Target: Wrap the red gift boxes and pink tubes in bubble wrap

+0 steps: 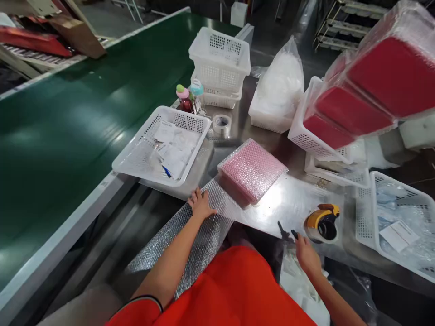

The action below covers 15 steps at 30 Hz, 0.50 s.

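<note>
My left hand (200, 203) lies flat, fingers spread, on a clear bubble-wrap sheet (190, 235) that hangs over the near edge of the steel table (292, 203). Just beyond it sits a stack of pink bubble-wrap bags (252, 169). My right hand (306, 253) is at the table's near edge, fingers curled toward a black handle (284, 232) beside a yellow tape dispenser (322, 222). Whether the fingers grip the handle is unclear.
A white basket with paper slips (162, 145) sits left, by the green conveyor belt (68, 117). Stacked white baskets (219, 65), two bottles (189, 97), a tape roll (221, 125), a plastic bag (280, 86), red wrapped packs (367, 95) and a basket of bags (396, 222) surround the work area.
</note>
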{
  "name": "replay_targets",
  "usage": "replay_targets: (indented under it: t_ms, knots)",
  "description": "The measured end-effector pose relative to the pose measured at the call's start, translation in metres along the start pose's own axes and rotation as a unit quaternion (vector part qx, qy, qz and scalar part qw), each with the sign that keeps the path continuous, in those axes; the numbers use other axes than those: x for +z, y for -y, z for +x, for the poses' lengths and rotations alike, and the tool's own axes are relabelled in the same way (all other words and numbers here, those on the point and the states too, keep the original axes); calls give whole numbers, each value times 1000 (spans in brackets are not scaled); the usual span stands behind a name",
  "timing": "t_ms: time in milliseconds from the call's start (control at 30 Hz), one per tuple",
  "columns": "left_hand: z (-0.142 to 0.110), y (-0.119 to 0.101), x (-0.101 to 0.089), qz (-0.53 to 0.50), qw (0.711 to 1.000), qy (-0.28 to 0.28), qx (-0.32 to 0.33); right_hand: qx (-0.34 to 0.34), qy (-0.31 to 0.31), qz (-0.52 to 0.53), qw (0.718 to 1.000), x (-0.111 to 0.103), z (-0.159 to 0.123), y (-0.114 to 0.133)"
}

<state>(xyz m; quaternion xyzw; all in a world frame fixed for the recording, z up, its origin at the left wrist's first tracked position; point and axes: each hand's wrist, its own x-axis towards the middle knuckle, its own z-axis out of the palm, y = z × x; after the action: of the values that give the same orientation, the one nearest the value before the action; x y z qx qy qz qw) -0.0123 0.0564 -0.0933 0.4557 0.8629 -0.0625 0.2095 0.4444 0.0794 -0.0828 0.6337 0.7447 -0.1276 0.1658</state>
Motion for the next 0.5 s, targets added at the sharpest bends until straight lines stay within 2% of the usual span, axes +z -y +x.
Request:
replay_targets:
  t_ms: [67,133,200,233,300,367,433,500]
  knots:
    - [0,1,-2,-9,1000,-6,-7,45,-101,19,994,-4,19,19]
    - [1,2,-5,-23,999,-33,4,44,-232,53,970,-24,42,61]
    - [5,2,-9,-29,998,-62,3,-43,-334,99,937,-58,68,109]
    - [8,1,-11,-26,997,-68,-4,-105,-343,101,928,-79,81,132]
    - [15,1,-16,-18,998,-64,-22,-221,-303,61,925,-120,108,171]
    - [19,6,-20,-15,998,-52,-33,-301,-185,9,935,-150,131,198]
    - [13,27,-22,-15,998,-45,-44,-334,-80,-26,939,-165,147,213]
    - [-9,63,-21,-15,996,-37,-78,-334,-40,-39,941,-168,154,219]
